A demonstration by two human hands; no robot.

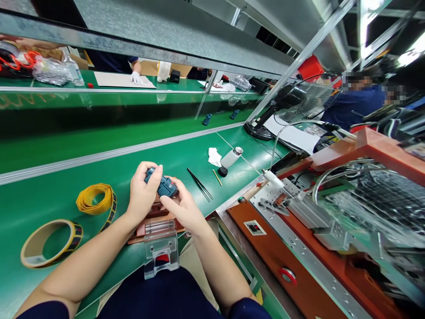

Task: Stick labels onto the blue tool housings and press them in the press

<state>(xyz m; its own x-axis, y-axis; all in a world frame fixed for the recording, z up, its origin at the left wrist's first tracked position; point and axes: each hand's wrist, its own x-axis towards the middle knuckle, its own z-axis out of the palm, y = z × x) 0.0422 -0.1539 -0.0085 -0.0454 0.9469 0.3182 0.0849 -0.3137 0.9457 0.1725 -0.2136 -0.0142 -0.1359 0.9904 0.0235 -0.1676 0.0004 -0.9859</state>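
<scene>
My left hand (143, 188) is closed around the far left end of a small dark blue plastic housing (168, 188), thumb on top. At its near right end my right hand (185, 207) grips it between thumb and fingers. The housing is tilted and partly covered by my fingers. Directly below it sits a reddish-brown fixture (141, 231) with a hinged clear plastic flap (161, 249). Black tweezers (200, 184) lie on the green bench to the right of my hands.
Left on the bench are a yellow tape roll (94, 199) and a label roll (28, 252). Farther right stand a dispenser bottle (231, 157), black cap (222, 171) and white tissue (214, 156). A machine (299, 248) fills the right side; a fan (288, 99) stands behind. A co-worker's gloved hand (136, 78) shows across.
</scene>
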